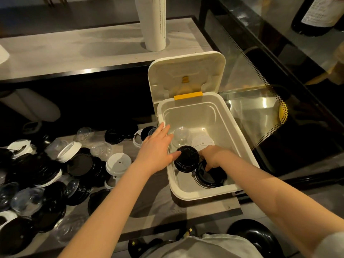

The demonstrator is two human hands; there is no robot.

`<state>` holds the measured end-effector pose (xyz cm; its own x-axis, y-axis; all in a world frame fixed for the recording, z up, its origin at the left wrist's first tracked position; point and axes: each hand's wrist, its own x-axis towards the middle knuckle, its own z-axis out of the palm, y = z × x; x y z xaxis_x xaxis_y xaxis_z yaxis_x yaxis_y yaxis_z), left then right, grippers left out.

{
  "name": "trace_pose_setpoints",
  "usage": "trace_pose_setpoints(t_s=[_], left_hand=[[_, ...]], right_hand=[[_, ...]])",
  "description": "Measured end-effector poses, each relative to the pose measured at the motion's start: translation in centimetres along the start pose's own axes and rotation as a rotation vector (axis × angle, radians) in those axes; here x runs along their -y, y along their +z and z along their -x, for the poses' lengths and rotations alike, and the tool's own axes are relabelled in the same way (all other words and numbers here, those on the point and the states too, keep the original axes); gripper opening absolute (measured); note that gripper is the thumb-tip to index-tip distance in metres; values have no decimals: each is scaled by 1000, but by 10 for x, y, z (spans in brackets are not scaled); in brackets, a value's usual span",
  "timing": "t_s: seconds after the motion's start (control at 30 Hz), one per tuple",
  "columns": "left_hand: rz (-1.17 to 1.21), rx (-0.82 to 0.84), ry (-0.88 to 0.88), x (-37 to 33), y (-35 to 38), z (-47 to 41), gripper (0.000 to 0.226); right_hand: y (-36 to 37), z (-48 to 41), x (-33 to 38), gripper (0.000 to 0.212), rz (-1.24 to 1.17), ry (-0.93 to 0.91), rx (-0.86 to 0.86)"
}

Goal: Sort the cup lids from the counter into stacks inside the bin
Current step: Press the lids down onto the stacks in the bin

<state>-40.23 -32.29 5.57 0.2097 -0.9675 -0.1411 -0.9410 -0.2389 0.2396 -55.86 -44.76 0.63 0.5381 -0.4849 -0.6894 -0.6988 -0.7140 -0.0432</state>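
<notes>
The bin (189, 112) stands open at centre right of the frame, its cover (186, 71) swung back so that both hands can reach in. Lids are grouped inside by kind: a clear lid (181, 135) and a white lid (202, 143) toward the far wall, and a black lid (187, 161) and a black stack (210, 175) nearer.

The left hand (156, 148) is held over the bin's left rim. Its fingers (163, 131) are straight and released, and the thumb touches the black lid's edge, seemingly to steady it. The right hand (212, 157) is curled down onto the black stack; whether the stack is pinched or merely pressed cannot be told.

The unsorted pile of lids (46, 174) lies on the desk (152, 202), lower left.
</notes>
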Motion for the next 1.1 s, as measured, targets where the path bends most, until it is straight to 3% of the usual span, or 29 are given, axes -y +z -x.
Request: trace_pose_setpoints(t_s=[0.23,0.4,0.5,0.6,0.77,0.97,1.1], left_hand=[[112,-98,42,13,-8,7,67],[95,-158,-72,55,-25,7,62],[29,-111,-170,92,-34,7,63],[-9,-69,-241,131,-39,12,64],[4,43,-288,188,-29,24,64],[-59,265,-320,230,-7,34,76],[-38,377,-304,246,3,43,90]], right_hand=[[-11,8,-4,46,-97,60,-159],[-49,24,17,34,-367,-31,-543],[-79,38,54,28,-349,-114,-803],[-96,41,95,26,-317,-221,-942],[-96,8,156,35,-232,-245,-801],[-75,-50,180,53,24,33,-319],[-69,-72,179,67,144,179,-203]])
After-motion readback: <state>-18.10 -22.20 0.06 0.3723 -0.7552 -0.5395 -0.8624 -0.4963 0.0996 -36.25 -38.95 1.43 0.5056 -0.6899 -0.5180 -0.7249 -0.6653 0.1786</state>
